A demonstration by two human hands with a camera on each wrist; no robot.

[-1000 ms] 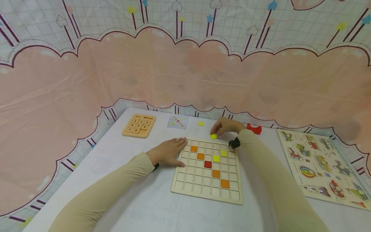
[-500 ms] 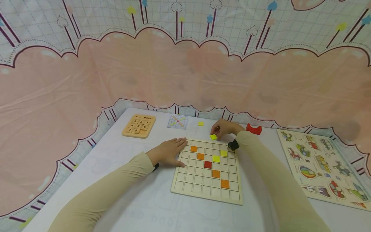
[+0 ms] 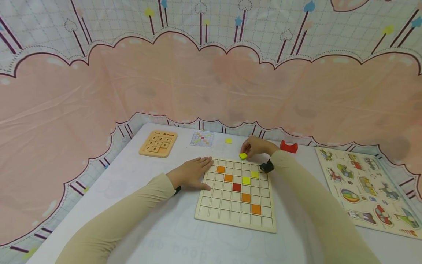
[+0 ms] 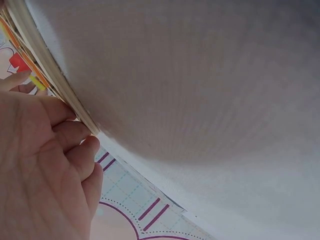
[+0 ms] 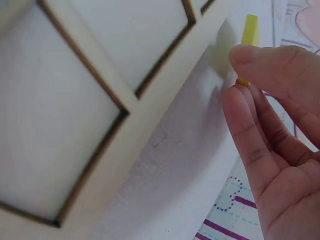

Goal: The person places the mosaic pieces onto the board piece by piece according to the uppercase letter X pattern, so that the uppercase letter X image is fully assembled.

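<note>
A pale wooden grid board (image 3: 215, 213) lies on the table in front of me, with orange, red and yellow square tiles set in some cells. My left hand (image 3: 189, 172) rests along the board's upper left side, fingers extended; in the left wrist view its fingertips are at the board's edge. Just beyond the board's far edge, my right hand (image 3: 255, 146) pinches a yellow square tile (image 3: 243, 156). In the right wrist view the tile (image 5: 250, 31) shows edge-on between thumb and fingers, off to the side of the board.
Another yellow tile (image 3: 228, 140) lies behind the board, beside a printed pattern card (image 3: 202, 138). A wooden number puzzle (image 3: 158, 143) sits at back left. A red curved piece (image 3: 288, 146) is near my right wrist, and an animal-and-vehicle picture board (image 3: 369, 190) lies at right.
The right hand has shifted very slightly, and the yellow tile in its fingers has tilted so that its edge shows more. The left hand and board stay put.
</note>
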